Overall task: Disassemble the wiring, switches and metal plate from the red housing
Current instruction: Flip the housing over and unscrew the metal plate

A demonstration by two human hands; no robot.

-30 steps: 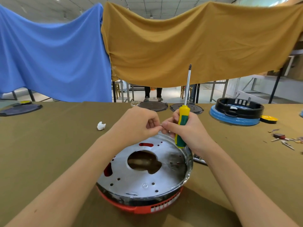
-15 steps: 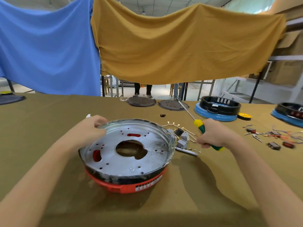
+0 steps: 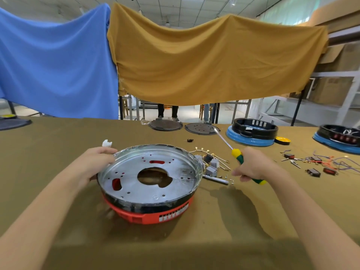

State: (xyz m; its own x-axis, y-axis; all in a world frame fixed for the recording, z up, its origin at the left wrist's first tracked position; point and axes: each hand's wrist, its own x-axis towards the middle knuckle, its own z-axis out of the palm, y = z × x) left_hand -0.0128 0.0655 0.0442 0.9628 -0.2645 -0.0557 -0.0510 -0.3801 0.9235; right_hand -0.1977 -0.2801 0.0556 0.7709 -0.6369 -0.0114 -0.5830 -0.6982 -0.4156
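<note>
Hands parted: left hand [image 3: 95, 162] grips red housing [image 3: 148, 213] rim; right hand [image 3: 251, 165] grips screwdriver [image 3: 238, 155].

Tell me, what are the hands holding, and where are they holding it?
The right hand grips the screwdriver by its yellow-green handle. The left hand holds the left rim of the metal plate.

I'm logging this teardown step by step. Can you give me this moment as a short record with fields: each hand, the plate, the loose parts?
left hand: grips the left rim of the metal plate
right hand: holds the screwdriver, tip pointing away, off the work
metal plate: seated on the red housing
removed parts: grey switches and brass terminals on the table right of the housing; more wiring farther right
surface: olive tablecloth
</note>
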